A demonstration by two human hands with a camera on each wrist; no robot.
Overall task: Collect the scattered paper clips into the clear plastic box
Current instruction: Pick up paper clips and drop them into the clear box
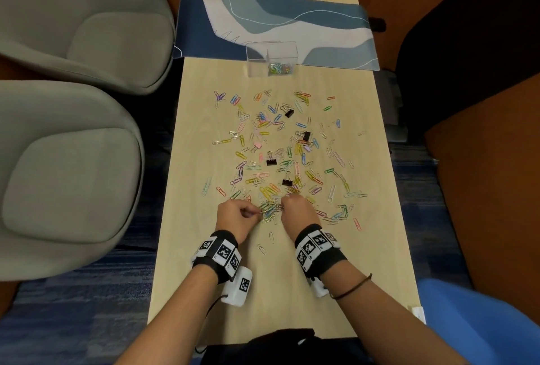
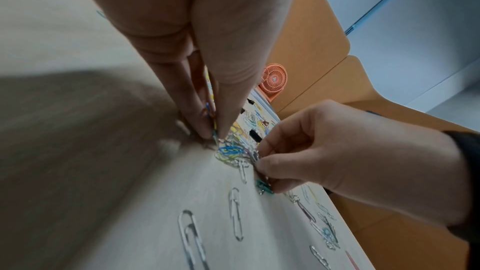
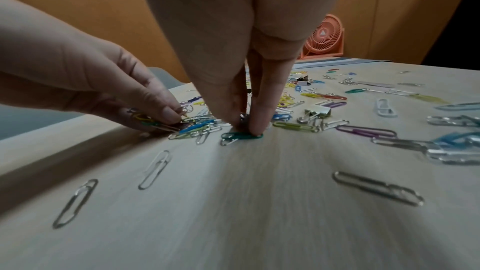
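Observation:
Many coloured and silver paper clips (image 1: 280,160) lie scattered over the light wooden table (image 1: 198,107). The clear plastic box (image 1: 257,63) stands at the far end with a few clips in it. Both hands work at a small heap of clips (image 1: 270,211) near me. My left hand (image 1: 258,212) pinches a bunch of coloured clips (image 2: 211,118) between thumb and fingers, low on the table. My right hand (image 3: 245,124) pinches a silver clip (image 3: 244,118) with thumb and forefinger, its fingertips touching a teal clip (image 3: 241,136). The hands are a few centimetres apart.
Black binder clips (image 1: 271,162) lie mixed among the paper clips. A blue patterned mat (image 1: 277,22) covers the table behind the box. An orange fan (image 3: 324,38) stands at the far end. Two grey chairs (image 1: 73,174) flank the table's left edge. Loose silver clips (image 3: 155,169) lie nearer me.

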